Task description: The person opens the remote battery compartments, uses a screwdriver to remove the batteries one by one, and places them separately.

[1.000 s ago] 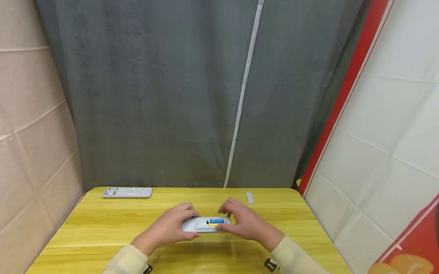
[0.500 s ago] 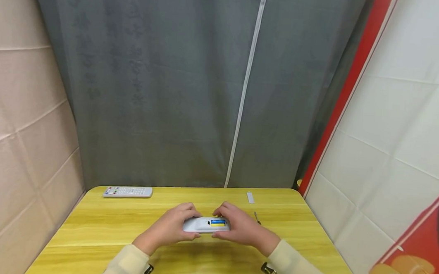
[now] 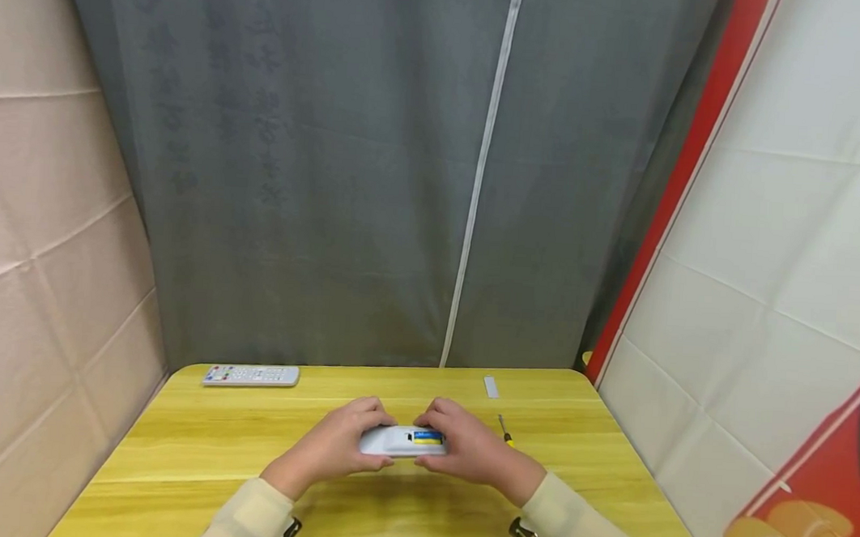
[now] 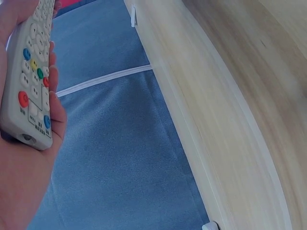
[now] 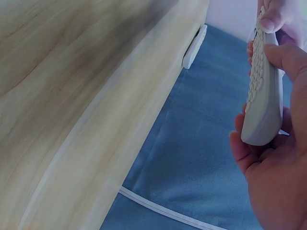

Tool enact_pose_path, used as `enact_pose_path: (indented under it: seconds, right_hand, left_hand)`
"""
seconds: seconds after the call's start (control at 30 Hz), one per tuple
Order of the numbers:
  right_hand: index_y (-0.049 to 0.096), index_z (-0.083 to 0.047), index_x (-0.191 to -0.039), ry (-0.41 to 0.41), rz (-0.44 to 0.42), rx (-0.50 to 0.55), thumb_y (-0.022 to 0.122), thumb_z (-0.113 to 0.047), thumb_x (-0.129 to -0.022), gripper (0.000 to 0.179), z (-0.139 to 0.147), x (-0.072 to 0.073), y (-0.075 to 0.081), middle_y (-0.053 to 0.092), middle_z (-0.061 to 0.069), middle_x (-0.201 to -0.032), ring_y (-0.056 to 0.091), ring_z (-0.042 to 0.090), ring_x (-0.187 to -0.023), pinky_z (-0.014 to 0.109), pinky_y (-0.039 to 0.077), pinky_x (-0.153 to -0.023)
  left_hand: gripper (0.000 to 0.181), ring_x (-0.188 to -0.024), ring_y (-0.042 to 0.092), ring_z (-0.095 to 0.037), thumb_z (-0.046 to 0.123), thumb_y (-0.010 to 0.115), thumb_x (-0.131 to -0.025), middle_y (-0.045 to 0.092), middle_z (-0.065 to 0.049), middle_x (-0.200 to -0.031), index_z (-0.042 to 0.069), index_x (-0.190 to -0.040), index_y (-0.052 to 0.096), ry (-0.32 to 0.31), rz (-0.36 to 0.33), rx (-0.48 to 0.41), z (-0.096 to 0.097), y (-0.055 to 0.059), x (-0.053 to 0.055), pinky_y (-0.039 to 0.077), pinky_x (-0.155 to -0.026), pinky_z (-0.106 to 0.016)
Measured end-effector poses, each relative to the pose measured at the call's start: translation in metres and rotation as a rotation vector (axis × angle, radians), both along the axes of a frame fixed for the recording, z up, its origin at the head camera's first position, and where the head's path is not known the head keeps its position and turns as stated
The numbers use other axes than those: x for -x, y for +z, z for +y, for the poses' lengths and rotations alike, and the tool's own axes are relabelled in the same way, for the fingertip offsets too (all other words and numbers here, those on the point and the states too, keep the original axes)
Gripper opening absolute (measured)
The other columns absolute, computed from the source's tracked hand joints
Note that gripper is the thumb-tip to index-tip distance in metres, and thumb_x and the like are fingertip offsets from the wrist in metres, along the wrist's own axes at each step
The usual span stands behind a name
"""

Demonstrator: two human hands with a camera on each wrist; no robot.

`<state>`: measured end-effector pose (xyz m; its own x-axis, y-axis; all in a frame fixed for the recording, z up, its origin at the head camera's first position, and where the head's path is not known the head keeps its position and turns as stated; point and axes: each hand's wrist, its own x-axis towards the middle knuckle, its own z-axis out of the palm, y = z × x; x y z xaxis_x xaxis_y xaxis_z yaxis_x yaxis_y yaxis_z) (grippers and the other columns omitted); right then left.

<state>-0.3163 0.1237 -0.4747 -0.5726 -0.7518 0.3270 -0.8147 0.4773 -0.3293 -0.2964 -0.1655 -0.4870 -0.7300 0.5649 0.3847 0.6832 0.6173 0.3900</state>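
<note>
Far side closed off by a grey curtain (image 3: 318,173), crossed by a pale slanting strip; flanked on the left by a pinkish sheet (image 3: 32,199) and on the right by a white sheet (image 3: 774,238) edged in red. Below, a yellow wood-grain table (image 3: 193,467) is set between them. Over its middle two hands are seen, cuffed in cream sleeves (image 3: 250,506): by the left hand (image 3: 329,442) the left end of a light grey remote (image 3: 387,441) is gripped, thumb on the near edge, fingers on the far; by the right hand (image 3: 472,449) the right end is gripped likewise. The remote is held lengthwise left to right, raised over the tabletop, its back turned up, coloured buttons shown on its other face in the left wrist view. A second remote (image 3: 251,376) is laid buttons up at the far left edge. A screwdriver (image 3: 506,431) is laid just beyond the right hand; farther off, near the far edge, a flat pale piece (image 3: 492,387). Blue and yellow batteries (image 3: 428,438) are seated in the remote's uncovered compartment, toward its right end
</note>
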Motion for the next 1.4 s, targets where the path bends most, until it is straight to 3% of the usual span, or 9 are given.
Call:
enact_pose_path:
  seconds: [0.4,0.7,0.9,1.13,1.4]
  right_hand:
    - [0.072,-0.017,-0.13,-0.016,-0.007,-0.013,0.086,-0.035,-0.099,0.039,-0.002,0.0,0.0,0.058,-0.01,-0.116,0.054,0.006,-0.102,0.023,0.053,-0.089]
    - [0.072,-0.016,-0.13,-0.035,-0.006,-0.028,0.085,-0.037,-0.099,0.04,-0.002,0.002,-0.003,0.06,-0.007,-0.116,0.055,0.006,-0.102,0.023,0.052,-0.089]
    - [0.073,-0.015,-0.13,-0.052,0.009,-0.041,0.085,-0.037,-0.1,0.04,-0.003,0.01,-0.01,0.06,-0.007,-0.115,0.054,0.006,-0.1,0.023,0.052,-0.087]
    - [0.074,-0.013,-0.13,-0.079,0.033,-0.057,0.087,-0.035,-0.098,0.04,-0.005,0.025,-0.02,0.059,-0.007,-0.114,0.054,0.006,-0.099,0.025,0.053,-0.087]
    - [0.075,-0.011,-0.131,-0.115,-0.032,-0.049,0.088,-0.031,-0.097,0.041,-0.007,0.05,-0.033,0.06,-0.007,-0.114,0.056,0.007,-0.1,0.026,0.053,-0.09]
  left_hand:
    - [0.04,-0.093,0.056,-0.006,0.032,0.097,-0.089,0.058,0.016,-0.107,0.022,-0.123,0.078,0.004,-0.006,0.001,0.0,0.0,-0.001,0.052,-0.08,-0.027]
    - [0.045,-0.091,0.055,-0.003,0.049,0.09,-0.092,0.057,0.017,-0.106,0.023,-0.127,0.079,0.005,-0.002,0.044,0.0,-0.004,0.005,0.051,-0.078,-0.025]
    - [0.044,-0.088,0.054,-0.004,0.046,0.09,-0.093,0.059,0.015,-0.107,0.022,-0.128,0.08,0.025,0.022,0.063,0.001,-0.007,0.01,0.049,-0.074,-0.024]
    - [0.043,-0.088,0.053,-0.006,0.041,0.093,-0.092,0.058,0.011,-0.106,0.019,-0.127,0.081,0.051,0.082,0.09,0.004,-0.017,0.023,0.049,-0.073,-0.026]
    - [0.046,-0.087,0.053,-0.008,0.046,0.09,-0.094,0.058,0.009,-0.105,0.018,-0.128,0.08,0.082,0.129,0.179,0.008,-0.024,0.045,0.049,-0.074,-0.028]
